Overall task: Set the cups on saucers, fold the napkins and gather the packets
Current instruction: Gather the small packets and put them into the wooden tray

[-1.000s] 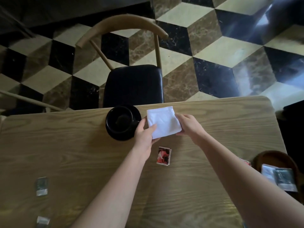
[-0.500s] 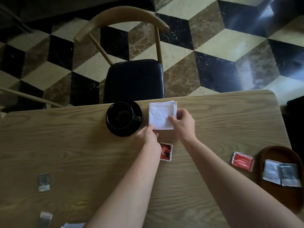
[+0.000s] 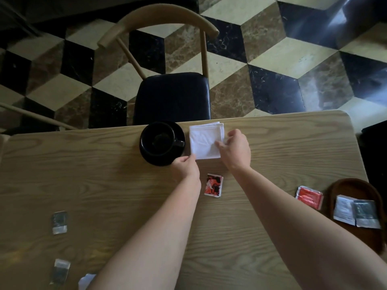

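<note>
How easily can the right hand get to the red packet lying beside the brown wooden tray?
Probably easily: the red packet lies uncovered on the table, just outside the right forearm, and the right hand only touches the napkin.
</note>
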Demonstrator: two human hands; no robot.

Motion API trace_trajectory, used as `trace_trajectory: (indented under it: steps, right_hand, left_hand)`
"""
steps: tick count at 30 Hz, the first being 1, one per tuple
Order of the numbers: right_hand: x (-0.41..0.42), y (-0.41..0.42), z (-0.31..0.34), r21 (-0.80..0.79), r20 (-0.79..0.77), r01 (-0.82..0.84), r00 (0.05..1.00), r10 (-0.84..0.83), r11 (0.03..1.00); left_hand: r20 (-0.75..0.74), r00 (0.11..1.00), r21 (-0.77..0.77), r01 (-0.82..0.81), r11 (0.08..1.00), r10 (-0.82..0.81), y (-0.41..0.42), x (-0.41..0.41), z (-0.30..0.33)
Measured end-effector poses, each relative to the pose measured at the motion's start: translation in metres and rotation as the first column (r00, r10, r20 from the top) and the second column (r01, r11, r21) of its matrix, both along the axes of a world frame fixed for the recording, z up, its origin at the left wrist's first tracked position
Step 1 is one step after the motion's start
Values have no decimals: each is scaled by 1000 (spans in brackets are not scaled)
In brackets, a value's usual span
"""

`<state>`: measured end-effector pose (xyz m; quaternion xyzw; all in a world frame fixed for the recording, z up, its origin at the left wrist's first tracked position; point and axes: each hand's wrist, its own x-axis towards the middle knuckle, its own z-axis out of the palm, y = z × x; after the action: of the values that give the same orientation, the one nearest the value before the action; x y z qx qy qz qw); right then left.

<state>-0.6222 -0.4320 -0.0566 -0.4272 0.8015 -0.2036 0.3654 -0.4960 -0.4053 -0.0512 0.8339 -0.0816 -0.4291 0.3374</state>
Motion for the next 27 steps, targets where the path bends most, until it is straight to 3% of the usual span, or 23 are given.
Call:
trace_trajectory:
  steps: [4, 7, 9, 16, 21, 27]
  right_hand:
    - [16, 34, 31, -228, -25, 0, 1000, -6, 974]
    - [60, 82, 55, -380, -12, -144, 988, 151, 914]
    - [101, 121, 67, -404, 39, -240, 959, 279, 883]
    - [248, 235, 75, -305, 126, -405, 880, 458, 862]
    - [324, 289, 79, -191, 104, -425, 887, 449, 885]
    - [390, 316, 85, -56, 31, -427, 903, 429, 903]
  left_hand:
    - [88, 989, -118, 126, 985, -116, 37, 18, 26]
    - [164, 946, -193, 308, 932, -279, 87, 55, 49]
    - [199, 932, -226, 345, 911, -303, 128, 94, 62]
    - [237, 953, -218, 241, 946, -189, 249, 259, 78]
    - [214, 959, -174, 224, 959, -186, 295, 362, 74]
    - [362, 848, 91, 382, 920, -388, 329, 443, 64]
